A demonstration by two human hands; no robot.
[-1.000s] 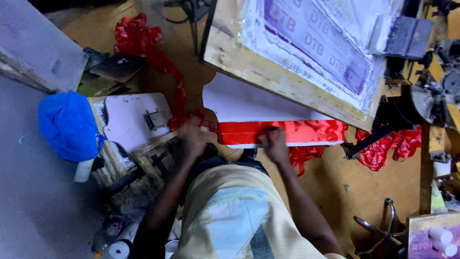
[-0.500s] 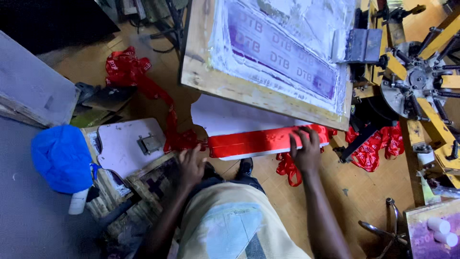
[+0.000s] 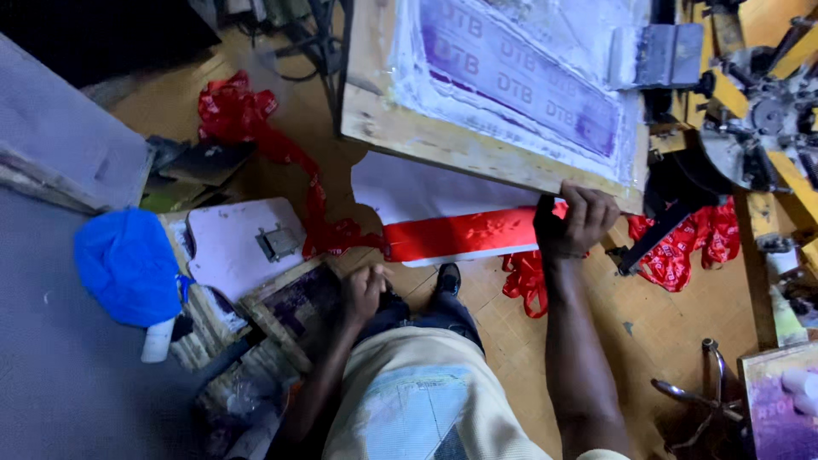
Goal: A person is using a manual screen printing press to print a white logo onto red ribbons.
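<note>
**Right hand on screen frame, ribbon under it**

We see the right hand with its grip clamped on the lower corner of the wooden screen frame. The red ribbon lies flat on the white surface, running from the grip toward 9 o'clock, passing under the fingers. Left hand sits at 7 o'clock from the ribbon, fingers curled loosely on our knee, holding nothing. Loose ribbon heap on the floor at 3 o'clock.
</note>
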